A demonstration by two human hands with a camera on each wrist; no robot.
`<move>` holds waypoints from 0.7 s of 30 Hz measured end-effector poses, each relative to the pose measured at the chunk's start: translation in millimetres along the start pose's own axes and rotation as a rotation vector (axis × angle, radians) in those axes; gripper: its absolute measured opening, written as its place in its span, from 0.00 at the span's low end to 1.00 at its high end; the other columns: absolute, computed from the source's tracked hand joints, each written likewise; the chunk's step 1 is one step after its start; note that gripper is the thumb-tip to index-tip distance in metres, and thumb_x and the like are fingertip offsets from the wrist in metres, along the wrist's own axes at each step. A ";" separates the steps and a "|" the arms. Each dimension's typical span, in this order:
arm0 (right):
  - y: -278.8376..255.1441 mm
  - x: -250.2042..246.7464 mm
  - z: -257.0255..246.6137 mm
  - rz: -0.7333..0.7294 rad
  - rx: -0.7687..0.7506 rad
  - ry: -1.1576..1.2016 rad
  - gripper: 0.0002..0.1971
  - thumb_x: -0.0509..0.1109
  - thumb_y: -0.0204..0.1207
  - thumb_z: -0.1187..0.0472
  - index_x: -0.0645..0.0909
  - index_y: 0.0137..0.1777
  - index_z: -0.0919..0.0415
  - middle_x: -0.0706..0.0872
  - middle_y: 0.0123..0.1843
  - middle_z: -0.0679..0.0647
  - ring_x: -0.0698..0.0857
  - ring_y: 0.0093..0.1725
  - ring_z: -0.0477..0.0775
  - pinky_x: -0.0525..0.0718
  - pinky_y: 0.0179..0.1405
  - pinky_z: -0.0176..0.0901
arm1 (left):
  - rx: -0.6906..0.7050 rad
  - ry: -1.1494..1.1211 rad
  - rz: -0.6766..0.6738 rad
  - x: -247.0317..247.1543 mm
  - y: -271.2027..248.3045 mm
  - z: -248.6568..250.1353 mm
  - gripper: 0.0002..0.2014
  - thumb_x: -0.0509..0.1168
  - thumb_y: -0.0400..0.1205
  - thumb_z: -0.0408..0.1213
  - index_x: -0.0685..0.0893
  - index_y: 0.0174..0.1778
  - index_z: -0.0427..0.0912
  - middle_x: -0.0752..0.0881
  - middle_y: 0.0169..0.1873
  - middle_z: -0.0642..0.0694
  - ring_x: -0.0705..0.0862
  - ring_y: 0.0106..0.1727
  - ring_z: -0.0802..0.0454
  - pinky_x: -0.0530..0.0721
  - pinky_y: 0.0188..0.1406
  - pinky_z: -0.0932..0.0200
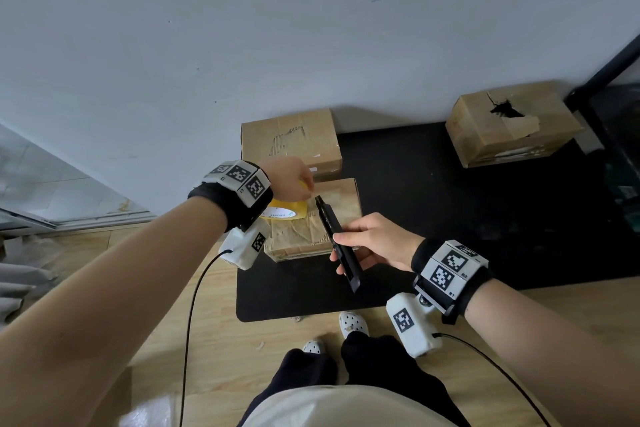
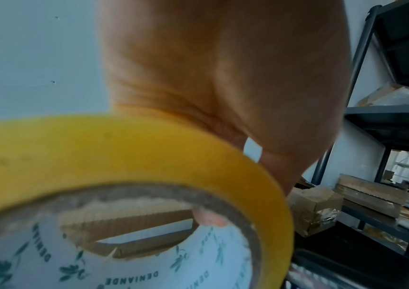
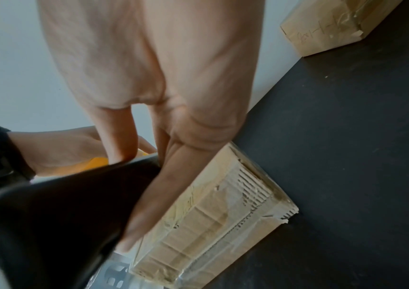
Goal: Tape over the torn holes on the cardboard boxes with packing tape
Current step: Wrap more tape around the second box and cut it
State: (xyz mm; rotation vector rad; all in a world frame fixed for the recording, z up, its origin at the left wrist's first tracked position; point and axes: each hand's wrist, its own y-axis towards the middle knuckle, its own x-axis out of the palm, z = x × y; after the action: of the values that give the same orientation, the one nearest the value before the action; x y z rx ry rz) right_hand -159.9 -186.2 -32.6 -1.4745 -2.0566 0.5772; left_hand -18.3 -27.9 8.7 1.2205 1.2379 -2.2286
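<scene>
My left hand (image 1: 294, 178) grips a yellow roll of packing tape (image 1: 285, 210) over the left edge of the near cardboard box (image 1: 337, 208), whose top is covered with shiny tape. In the left wrist view a fingertip (image 2: 208, 217) hooks inside the roll's (image 2: 149, 152) core. My right hand (image 1: 363, 241) holds a black utility knife (image 1: 334, 236), its tip pointing at the tape beside the roll. The knife handle (image 3: 62, 215) fills the lower left of the right wrist view, over the box (image 3: 223, 215). A second box (image 1: 509, 128) at the back right has a torn hole (image 1: 504, 109).
A third box (image 1: 291, 140) with a scuffed top stands against the wall behind the near one. All boxes rest on a black mat (image 1: 450, 218) on a wooden floor. A dark metal shelf (image 1: 609, 87) stands at the right. My feet (image 1: 351, 322) are at the mat's front edge.
</scene>
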 end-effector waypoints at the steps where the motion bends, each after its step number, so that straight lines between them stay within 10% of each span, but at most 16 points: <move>1: -1.3 -0.6 1.7 -0.004 0.002 0.000 0.16 0.65 0.83 0.63 0.78 0.60 0.79 0.87 0.46 0.67 0.89 0.43 0.65 0.88 0.38 0.52 | 0.001 -0.001 0.010 -0.1 -0.1 0.0 0.13 0.61 0.79 0.39 0.88 0.55 0.48 0.86 0.58 0.51 0.81 0.61 0.49 0.77 0.66 0.51; 21: 0.6 14.3 7.2 -0.054 0.036 -0.082 0.11 0.65 0.83 0.62 0.81 0.51 0.72 0.87 0.44 0.64 0.89 0.39 0.60 0.89 0.40 0.53 | -0.005 -0.177 0.087 -3.0 -8.6 -15.7 0.12 0.62 0.80 0.40 0.87 0.57 0.47 0.83 0.57 0.50 0.78 0.61 0.53 0.71 0.63 0.59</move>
State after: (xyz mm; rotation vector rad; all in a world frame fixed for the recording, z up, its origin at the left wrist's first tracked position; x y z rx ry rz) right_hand -167.7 -172.6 -36.0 -1.3915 -2.1304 0.6597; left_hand -13.6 -10.6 11.7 1.0298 1.1002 -2.2149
